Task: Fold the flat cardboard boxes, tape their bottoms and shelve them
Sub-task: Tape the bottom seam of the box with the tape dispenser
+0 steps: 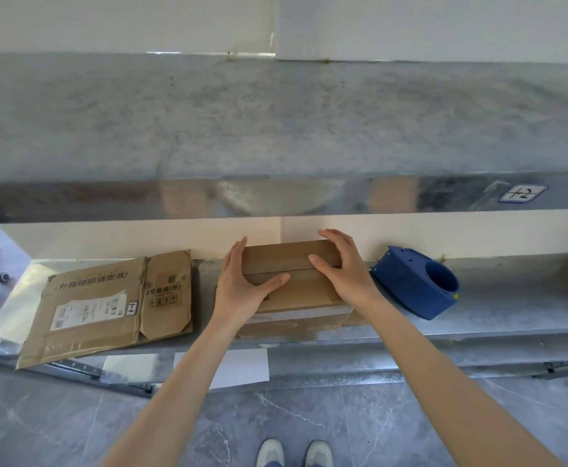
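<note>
A folded-up brown cardboard box (296,291) stands on the lower metal shelf (498,308), its top flaps closed along a middle seam. My left hand (242,284) lies on the box's left side with straight fingers, thumb stretched across the top. My right hand (343,264) rests on the right part of the top, fingers reaching over the far edge. A flat cardboard box (107,305) with a white label and printed text lies on the shelf to the left, its near corner hanging over the edge. A blue tape dispenser (417,284) sits to the right.
An upper metal shelf (275,129) runs across above the box, with a small label (523,193) on its front lip. White paper sheets (242,365) hang below the lower shelf's edge. My shoes (294,453) stand on the grey tiled floor.
</note>
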Demonstrator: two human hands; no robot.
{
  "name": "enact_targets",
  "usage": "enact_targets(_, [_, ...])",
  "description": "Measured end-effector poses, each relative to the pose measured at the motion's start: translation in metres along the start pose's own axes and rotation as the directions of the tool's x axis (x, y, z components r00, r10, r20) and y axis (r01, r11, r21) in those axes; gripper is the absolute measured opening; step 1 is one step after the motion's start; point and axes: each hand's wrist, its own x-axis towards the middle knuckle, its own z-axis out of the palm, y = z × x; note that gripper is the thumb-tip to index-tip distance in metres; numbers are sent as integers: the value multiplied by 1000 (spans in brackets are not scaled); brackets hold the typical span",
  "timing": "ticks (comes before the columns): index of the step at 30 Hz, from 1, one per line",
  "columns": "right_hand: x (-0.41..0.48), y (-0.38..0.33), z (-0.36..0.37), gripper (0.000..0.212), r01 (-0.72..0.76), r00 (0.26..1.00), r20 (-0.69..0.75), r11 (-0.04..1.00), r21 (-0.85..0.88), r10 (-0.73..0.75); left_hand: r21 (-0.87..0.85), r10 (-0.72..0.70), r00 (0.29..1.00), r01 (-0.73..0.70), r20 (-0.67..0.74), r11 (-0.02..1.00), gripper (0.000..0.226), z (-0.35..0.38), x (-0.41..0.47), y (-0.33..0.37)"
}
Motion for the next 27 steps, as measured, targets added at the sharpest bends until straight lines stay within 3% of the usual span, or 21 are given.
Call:
enact_targets(2, [2,-1,3,52,10,999,-36,989,-148,-15,36,21,1000,-21,17,999,110,0,0,-1])
enact_targets(5, [1,-2,9,70,22,996,-63,890,-456,-57,175,105,994,-102,-11,979,108,1,-3,-1])
enact_targets(8, [-3,-4,12,78,181,971,0,740,-648,-238,438,369,929,-323,-22,839,94,4,-5,-4])
enact_targets(11, [-3,-4,11,75,291,954,148,682,-670,-262,571,489,867,-449,92,687,77,4,-3,-4])
enact_targets(15, [0,-7,9,77,310,950,261,593,-743,-170,605,388,884,-463,261,647,83,1,1,0])
enact_targets(19, [1,-13,8,70,306,949,290,560,-770,-120,619,364,880,-474,306,626,88,-2,3,1])
enact_targets(22, [-1,-11,8,76,296,952,280,583,-757,-120,635,371,873,-486,317,601,89,-3,1,2])
enact_targets(27, [-3,-14,8,71,277,957,279,552,-787,-82,688,388,850,-519,356,507,87,-3,1,2])
